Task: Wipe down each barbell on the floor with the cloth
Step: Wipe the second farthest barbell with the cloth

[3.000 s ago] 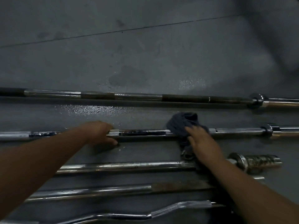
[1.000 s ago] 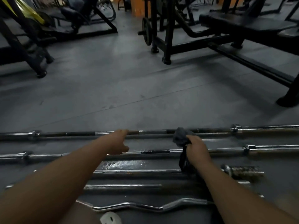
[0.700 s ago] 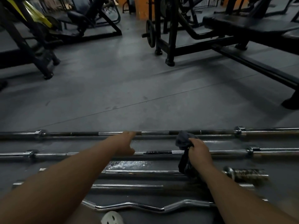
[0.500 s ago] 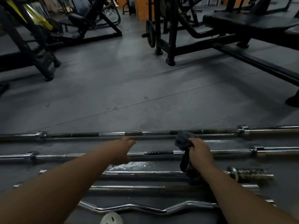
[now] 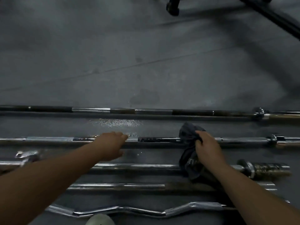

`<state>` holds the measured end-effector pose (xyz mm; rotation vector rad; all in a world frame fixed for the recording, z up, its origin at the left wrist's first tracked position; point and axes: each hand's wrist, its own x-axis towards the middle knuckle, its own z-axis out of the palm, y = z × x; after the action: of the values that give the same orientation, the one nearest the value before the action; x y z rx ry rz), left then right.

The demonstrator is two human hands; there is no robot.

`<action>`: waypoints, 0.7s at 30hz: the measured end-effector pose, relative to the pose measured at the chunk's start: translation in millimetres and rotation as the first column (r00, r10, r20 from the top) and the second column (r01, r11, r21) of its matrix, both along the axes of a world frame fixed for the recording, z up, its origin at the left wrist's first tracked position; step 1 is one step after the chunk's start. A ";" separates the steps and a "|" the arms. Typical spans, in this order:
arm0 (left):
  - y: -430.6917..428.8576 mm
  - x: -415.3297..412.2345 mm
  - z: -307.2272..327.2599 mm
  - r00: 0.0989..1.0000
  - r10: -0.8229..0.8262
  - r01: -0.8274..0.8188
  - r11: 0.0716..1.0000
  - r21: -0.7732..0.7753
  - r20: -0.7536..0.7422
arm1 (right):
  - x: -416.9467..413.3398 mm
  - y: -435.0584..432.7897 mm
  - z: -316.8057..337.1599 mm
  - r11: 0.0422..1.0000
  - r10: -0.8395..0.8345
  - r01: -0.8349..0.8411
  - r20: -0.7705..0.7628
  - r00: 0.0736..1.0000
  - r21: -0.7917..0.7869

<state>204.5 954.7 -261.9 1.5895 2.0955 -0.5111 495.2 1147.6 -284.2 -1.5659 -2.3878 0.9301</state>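
Observation:
Several barbells lie side by side on the grey floor. The farthest bar point(image 5: 146, 111) has dark and chrome bands. On the second bar point(image 5: 155, 140) my left hand point(image 5: 112, 146) rests, fingers curled over the shaft near its middle. My right hand point(image 5: 207, 146) presses a dark grey cloth point(image 5: 188, 135) against the same bar further right, and the cloth's tail hangs down over a third bar point(image 5: 138, 166). Nearer me lie a fourth bar point(image 5: 116, 186) with a rusty stretch and a wavy curl bar point(image 5: 129, 210).
A wet patch point(image 5: 120, 122) shines on the floor between the two far bars. A rusty sleeve point(image 5: 267, 170) ends the third bar at the right. Black gym frame feet point(image 5: 172, 7) stand at the top. A pale shoe tip point(image 5: 100, 220) shows at the bottom edge.
The view has tipped down from the gym room to the floor. My left hand has come back from the farthest bar onto the second bar. My right hand still holds the cloth there.

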 end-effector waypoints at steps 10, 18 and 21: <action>23.8 -21.5 -118.2 1.000 -0.013 0.015 0.971 0.237 -0.008 | -72.0 -17.9 -93.9 0.993 0.064 -0.080 0.165 0.984 0.092; 54.4 -42.9 -112.6 0.963 0.158 -0.154 0.987 -0.034 0.220 | -53.1 -9.5 -85.7 0.941 0.314 -0.329 0.149 0.938 0.083; 18.4 -13.9 -128.3 0.996 0.074 -0.051 0.914 0.403 -0.042 | -65.5 -25.8 -91.7 0.969 0.150 -0.179 0.172 0.974 0.168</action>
<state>190.6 973.1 -390.2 1.7306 2.4008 -0.1029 429.6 1121.7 -375.9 -1.4418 -2.6601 0.6098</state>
